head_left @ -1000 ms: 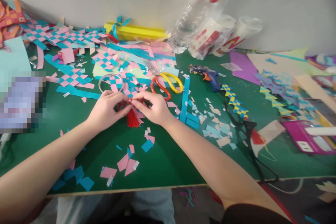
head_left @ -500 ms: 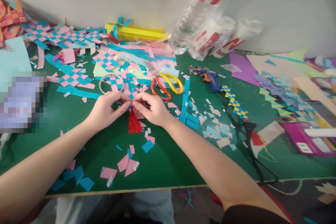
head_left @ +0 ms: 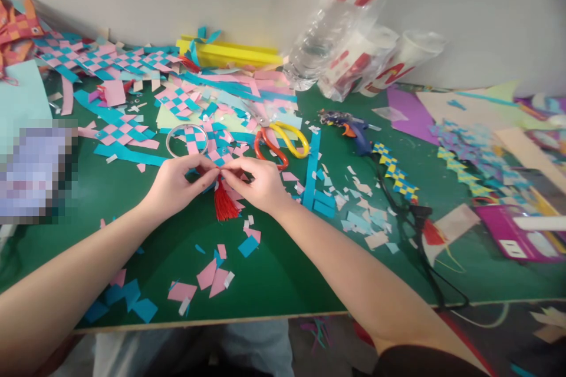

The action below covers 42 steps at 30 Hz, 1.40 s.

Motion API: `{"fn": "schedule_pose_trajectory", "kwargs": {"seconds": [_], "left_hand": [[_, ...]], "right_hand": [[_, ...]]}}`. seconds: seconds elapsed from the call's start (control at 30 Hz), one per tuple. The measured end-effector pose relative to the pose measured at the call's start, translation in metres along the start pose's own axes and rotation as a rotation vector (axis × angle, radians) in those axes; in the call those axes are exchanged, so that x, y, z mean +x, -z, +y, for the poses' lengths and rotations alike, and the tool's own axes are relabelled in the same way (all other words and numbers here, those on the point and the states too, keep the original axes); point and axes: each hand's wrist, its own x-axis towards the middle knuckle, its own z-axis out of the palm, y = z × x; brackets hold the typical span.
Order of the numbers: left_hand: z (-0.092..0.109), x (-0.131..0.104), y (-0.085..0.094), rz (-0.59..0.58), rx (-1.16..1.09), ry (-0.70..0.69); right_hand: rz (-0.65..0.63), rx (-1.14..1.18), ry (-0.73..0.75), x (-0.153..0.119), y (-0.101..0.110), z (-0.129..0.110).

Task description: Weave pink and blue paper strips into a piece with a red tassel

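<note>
Both hands meet fingertip to fingertip over the green table (head_left: 274, 271). My left hand (head_left: 183, 182) and my right hand (head_left: 254, 179) are each pinched at the top of a red tassel (head_left: 225, 205), whose threads hang down toward me. Just beyond the fingertips lies a pink and blue woven paper piece (head_left: 219, 147). A round clear ring (head_left: 168, 140) rests behind my left hand. Scissors (head_left: 289, 140) with one red and one yellow handle lie behind my right hand.
Woven paper strips (head_left: 115, 62) and a yellow folded piece (head_left: 234, 54) lie along the wall. A bottle (head_left: 309, 41), wrapped cups (head_left: 354, 62) and a glue gun (head_left: 356, 134) with a black cable stand or lie to the right. Paper scraps (head_left: 216, 277) are scattered around.
The tassel's lower threads have shifted slightly up and its top has moved a little left with the fingertips. Both hands remain pinched together at its top.
</note>
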Motion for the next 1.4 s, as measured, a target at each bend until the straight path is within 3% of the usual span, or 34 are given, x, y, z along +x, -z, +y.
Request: {"fn": "schedule_pose_trajectory", "kwargs": {"seconds": [0.43, 0.93, 1.4], "left_hand": [[-0.0032, -0.0012, -0.0028, -0.006, 0.022, -0.009], [-0.0002, -0.0003, -0.0021, 0.006, 0.038, -0.012], [-0.0010, -0.0006, -0.0016, -0.005, 0.018, -0.042]], "right_hand": [[-0.002, 0.067, 0.020, -0.0011, -0.0002, 0.0023], [-0.064, 0.077, -0.098, 0.0000, 0.0041, -0.0009], [-0.093, 0.112, -0.099, -0.0001, 0.0041, -0.0012]]}}
